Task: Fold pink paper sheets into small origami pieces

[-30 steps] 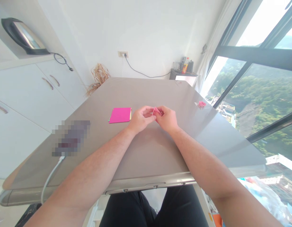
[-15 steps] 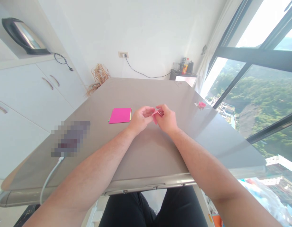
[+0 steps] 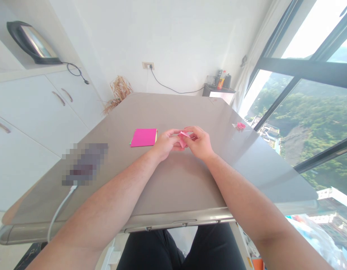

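A small pink folded paper is held between my two hands, a little above the middle of the table. My left hand is closed on its left side, thumb near the paper and fingers behind and under it. From the right, my right hand pinches it, with the thumb on the near face and the fingers over the top. My fingers cover parts of the paper. Just left of my left hand lies a stack of square coloured paper, bright pink on top, with green and yellow edges showing.
The grey-brown table spans the view. A crumpled pink paper piece lies near its right edge, by the window. At left is a blurred-out flat object with a white cable. Bottles stand on a small cabinet behind.
The pink paper has been turned in my fingers, so more of its face shows. My left fingers now reach beneath it. The view has shifted slightly.
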The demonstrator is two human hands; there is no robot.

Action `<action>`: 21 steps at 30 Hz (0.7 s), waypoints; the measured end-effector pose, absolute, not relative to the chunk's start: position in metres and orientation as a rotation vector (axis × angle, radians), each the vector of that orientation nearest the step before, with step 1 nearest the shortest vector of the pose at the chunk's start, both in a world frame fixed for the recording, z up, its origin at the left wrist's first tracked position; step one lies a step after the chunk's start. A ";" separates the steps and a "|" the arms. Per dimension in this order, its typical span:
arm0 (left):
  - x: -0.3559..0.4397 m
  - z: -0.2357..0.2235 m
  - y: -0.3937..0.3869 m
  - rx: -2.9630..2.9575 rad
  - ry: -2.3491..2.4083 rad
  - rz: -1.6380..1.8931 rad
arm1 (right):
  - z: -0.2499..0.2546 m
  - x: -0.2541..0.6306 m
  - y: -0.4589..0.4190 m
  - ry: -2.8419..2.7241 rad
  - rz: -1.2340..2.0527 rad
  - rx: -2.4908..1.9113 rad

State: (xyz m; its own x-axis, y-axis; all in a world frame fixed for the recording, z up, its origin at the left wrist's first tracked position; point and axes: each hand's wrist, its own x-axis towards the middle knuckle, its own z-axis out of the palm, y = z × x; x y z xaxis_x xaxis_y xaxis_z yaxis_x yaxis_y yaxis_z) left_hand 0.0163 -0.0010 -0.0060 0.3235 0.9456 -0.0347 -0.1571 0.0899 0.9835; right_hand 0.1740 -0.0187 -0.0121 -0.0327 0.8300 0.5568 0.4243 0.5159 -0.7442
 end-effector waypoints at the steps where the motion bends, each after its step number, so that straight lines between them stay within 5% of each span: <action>1: 0.016 -0.006 0.000 1.176 0.868 1.000 | -0.011 0.174 -0.019 -1.659 0.461 -1.074; 21: 0.011 -0.007 0.002 1.162 0.709 1.189 | -0.010 0.182 -0.021 -1.781 0.404 -0.901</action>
